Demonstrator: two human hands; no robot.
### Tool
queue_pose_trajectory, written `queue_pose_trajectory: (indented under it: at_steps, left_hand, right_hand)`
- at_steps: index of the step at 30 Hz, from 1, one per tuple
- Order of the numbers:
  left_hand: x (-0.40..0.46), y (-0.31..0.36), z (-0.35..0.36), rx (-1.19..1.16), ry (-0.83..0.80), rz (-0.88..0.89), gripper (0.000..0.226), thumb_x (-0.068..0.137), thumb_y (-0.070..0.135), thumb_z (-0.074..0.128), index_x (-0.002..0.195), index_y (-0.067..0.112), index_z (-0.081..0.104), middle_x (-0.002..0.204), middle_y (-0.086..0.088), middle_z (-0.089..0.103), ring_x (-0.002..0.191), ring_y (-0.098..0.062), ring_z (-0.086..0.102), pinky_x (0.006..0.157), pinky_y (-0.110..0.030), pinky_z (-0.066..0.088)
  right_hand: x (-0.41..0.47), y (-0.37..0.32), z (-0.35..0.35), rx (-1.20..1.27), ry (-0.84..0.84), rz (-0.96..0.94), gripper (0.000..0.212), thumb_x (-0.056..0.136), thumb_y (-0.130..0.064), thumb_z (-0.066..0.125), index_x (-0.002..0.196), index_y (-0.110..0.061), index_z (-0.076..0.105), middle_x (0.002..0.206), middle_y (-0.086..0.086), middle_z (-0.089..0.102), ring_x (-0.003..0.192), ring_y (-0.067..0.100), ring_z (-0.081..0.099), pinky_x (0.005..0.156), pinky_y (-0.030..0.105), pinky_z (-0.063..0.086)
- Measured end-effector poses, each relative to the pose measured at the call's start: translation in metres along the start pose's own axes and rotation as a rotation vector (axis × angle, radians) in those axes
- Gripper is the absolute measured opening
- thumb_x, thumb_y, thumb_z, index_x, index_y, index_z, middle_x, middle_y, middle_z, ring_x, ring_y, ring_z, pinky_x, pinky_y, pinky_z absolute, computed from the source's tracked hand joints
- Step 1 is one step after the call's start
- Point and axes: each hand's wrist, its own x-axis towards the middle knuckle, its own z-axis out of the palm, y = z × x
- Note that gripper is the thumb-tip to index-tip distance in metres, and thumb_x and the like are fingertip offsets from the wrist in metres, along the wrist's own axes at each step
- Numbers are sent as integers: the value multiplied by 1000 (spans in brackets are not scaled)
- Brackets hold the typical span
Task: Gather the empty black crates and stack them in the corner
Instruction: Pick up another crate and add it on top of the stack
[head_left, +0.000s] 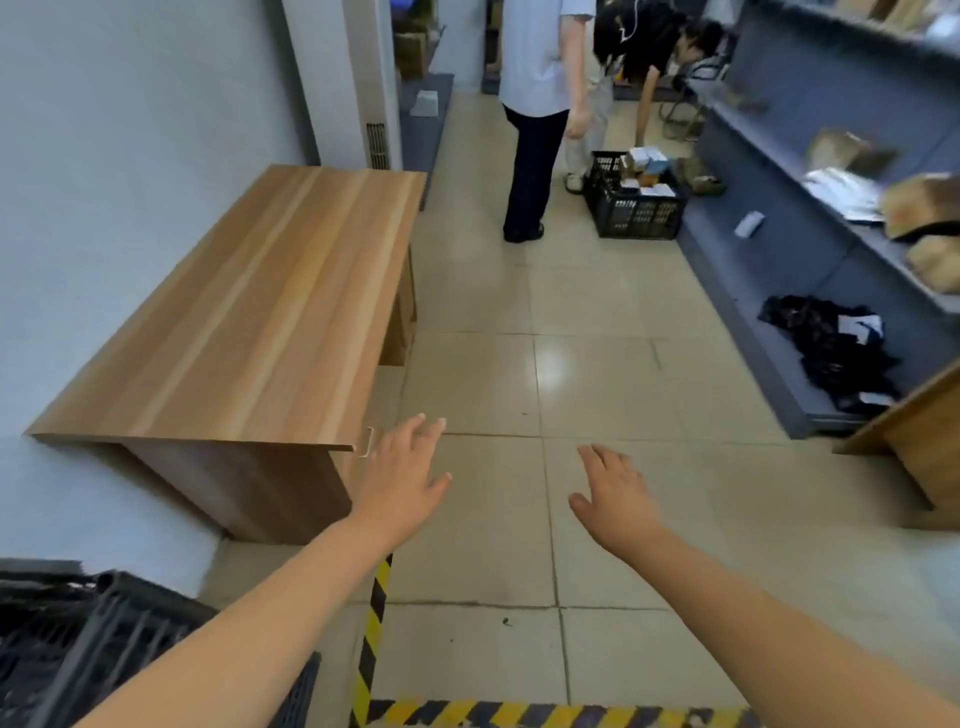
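Note:
A black slatted crate (78, 639) sits at the bottom left, close to the wall, partly hidden by my left forearm. A second black crate (636, 210), holding several small boxes, stands on the floor far ahead by the grey shelves. My left hand (402, 475) is stretched forward over the floor tiles, fingers apart, holding nothing. My right hand (615, 496) reaches out beside it, also with spread fingers and nothing in it. Both hands are far from either crate.
A wooden desk (249, 322) stands along the left wall. Grey shelving (810, 218) with packages and a black bundle (831, 353) lines the right side. Two people (540, 104) stand at the far crate. Yellow-black tape (371, 639) marks the floor. Another wooden piece (919, 441) juts in at right.

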Motion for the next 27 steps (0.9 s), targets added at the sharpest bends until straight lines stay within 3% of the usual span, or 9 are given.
queue_pose_trajectory:
  at_steps: [12, 19, 27]
  left_hand:
    - [66, 178, 96, 29, -263, 376, 67, 88, 30, 52, 148, 21, 23, 154, -8, 23, 142, -25, 21, 115, -38, 20]
    - [101, 259, 153, 56, -423, 623, 64, 89, 29, 52, 147, 19, 26, 151, -9, 27, 139, -24, 24, 114, -35, 21]
    - [151, 309, 198, 49, -596, 761, 62, 89, 27, 52, 146, 17, 30, 148, -10, 32, 136, -24, 30, 110, -34, 28]
  right_hand:
    - [-101, 199, 2, 150, 36, 563, 61, 94, -31, 44, 148, -14, 21, 152, 5, 27, 138, 26, 27, 110, 37, 31]
    - [-148, 253, 9, 274, 52, 898, 61, 94, -30, 45, 149, -15, 21, 153, 5, 26, 139, 26, 24, 112, 38, 26]
    - [-164, 274, 8, 340, 86, 1187, 51, 92, -30, 48, 139, -14, 36, 142, 5, 40, 130, 25, 36, 106, 37, 33]
